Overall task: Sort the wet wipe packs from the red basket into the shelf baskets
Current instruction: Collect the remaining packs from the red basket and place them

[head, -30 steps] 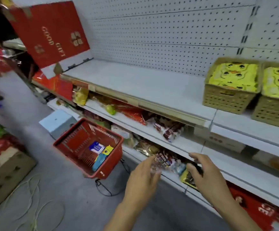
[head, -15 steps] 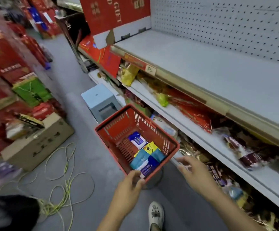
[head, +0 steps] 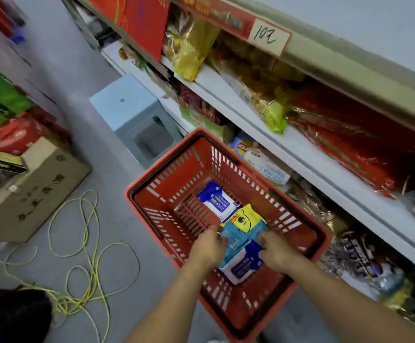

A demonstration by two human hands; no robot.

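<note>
- Found red basket (head: 184,167) at lower centre of frame, standing on grey floor (head: 77,70), right rim just beside white shelf edge (head: 300,154) running diagonally from top centre to lower right.
- Saw aisle floor stretching from basket toward upper left, hemmed by grey-blue box (head: 132,112) just above basket, cardboard box (head: 33,186) at left edge, and loose yellow-green cord (head: 87,243) looped across lower left.
- Noted dark blurred shape (head: 10,315) in bottom left corner; could not identify.
- Read "102" on price tag (head: 267,37) at top right, on upper shelf lip; saw snack bags (head: 270,105) packed below it, too blurred to name.
- Counted four wet wipe packs inside basket: blue-and-white pack (head: 217,201) lying toward far side; yellow duck pack (head: 244,219) at middle, touching light-blue pack (head: 241,237) below it; second blue-and-white pack (head: 242,266) nearest bottom of frame, touching light-blue pack.
- Found both hands down inside basket, arms entering from bottom of frame.
- Saw left hand (head: 207,246) with fingers curled, gripping left edge of light-blue pack.
- Saw right hand (head: 274,251) with fingers curled at meeting point of light-blue pack and second blue-and-white pack; could not tell whether holding either.
</note>
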